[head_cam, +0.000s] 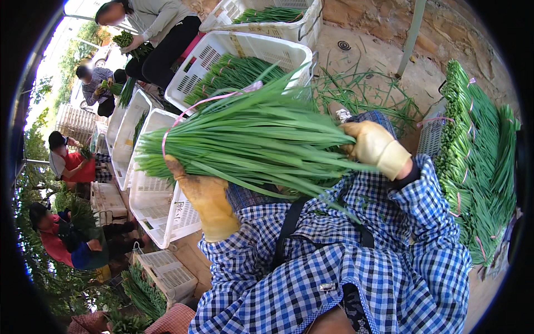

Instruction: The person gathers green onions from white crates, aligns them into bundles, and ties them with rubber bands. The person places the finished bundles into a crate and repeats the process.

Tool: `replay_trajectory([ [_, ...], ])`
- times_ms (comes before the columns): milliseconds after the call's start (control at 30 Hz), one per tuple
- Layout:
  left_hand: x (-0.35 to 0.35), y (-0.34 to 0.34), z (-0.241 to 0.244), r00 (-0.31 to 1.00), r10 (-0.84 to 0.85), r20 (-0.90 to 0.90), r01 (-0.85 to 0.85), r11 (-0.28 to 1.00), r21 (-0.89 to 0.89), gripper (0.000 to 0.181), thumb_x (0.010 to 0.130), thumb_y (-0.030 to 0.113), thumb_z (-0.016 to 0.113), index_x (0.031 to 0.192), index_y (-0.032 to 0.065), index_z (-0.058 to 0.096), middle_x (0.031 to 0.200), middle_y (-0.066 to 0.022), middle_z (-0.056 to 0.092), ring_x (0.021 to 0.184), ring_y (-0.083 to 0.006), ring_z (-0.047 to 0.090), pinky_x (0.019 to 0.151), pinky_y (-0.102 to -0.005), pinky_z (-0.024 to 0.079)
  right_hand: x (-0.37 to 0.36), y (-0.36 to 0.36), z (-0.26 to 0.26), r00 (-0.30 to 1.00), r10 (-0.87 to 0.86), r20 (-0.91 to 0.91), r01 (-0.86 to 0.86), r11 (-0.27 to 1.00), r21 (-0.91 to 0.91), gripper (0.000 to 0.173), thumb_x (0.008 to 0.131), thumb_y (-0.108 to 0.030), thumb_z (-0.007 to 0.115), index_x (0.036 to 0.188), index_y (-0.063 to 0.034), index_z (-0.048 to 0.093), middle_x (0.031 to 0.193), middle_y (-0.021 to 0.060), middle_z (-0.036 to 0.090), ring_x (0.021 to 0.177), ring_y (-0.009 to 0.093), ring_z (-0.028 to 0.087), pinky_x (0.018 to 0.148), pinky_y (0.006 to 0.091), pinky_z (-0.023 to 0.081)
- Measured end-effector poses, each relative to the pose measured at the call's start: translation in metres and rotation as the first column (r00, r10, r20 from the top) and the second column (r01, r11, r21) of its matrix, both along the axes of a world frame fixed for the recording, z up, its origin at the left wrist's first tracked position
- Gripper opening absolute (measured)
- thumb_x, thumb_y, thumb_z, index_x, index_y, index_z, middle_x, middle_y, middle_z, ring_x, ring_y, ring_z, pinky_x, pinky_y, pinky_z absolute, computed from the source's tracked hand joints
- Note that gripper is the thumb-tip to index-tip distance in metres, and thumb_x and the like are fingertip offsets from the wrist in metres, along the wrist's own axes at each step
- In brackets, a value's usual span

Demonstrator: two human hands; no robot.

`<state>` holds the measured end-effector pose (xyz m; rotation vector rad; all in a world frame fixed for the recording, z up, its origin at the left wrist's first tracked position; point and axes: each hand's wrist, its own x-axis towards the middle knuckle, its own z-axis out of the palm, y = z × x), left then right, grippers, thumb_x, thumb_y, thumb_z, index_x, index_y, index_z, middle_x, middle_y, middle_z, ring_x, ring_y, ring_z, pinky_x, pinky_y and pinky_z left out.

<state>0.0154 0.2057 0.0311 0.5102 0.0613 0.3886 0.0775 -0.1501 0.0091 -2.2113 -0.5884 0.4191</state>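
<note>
A large bunch of long green leaves, apparently garlic chives (250, 146), lies across the view above my lap. My left hand (206, 200), in a stained yellow work glove, grips it near the stem ends. The thumb presses beside a pink tie band (167, 140); its loose end runs up over the leaves. At the leaf-tip end my right hand (371, 144), in a paler glove, has its fingers curled against the leaves. Those fingertips are partly hidden. Some tips are blurred and hang over my checked blue-and-white smock (300, 267).
A white plastic crate (250, 39) holding banded bunches stands just beyond. More crates (152, 200) line the left, where several people work. Stacked bunches (475, 167) rise at my right. Loose leaves (363, 94) litter the floor near a metal post (411, 39).
</note>
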Motion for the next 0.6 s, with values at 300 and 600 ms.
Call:
replay_trajectory([
  [300, -0.011, 0.010, -0.005, 0.957, 0.227, -0.183, -0.237, 0.971, -0.031, 0.057, 0.079, 0.038, 0.077, 0.125, 0.0073, 0.061, 0.130, -0.0102, 0.061, 0.119, -0.0304, 0.055, 0.104, -0.0519, 0.044, 0.018, -0.048, -0.008, 0.878, -0.275, -0.391, 0.474, 0.608, 0.637, 0.029, 0.097, -0.031, 0.062, 0.091, -0.0031, 0.069, 0.054, -0.0040, 0.048, 0.044, 0.004, 0.038, 0.041, 0.0227, 0.022],
  [600, -0.020, 0.021, -0.014, 0.988, 0.088, -0.127, -0.095, 0.994, -0.054, 0.057, 0.080, 0.034, 0.077, 0.127, 0.0067, 0.059, 0.129, -0.0107, 0.061, 0.118, -0.0308, 0.056, 0.104, -0.0523, 0.044, -0.031, 0.020, 0.031, 0.958, -0.148, 0.245, 0.088, 0.967, 0.239, 0.029, 0.086, -0.030, 0.070, 0.105, -0.0088, 0.072, 0.080, 0.0138, 0.071, 0.072, 0.032, 0.069, 0.066, 0.0373, 0.056],
])
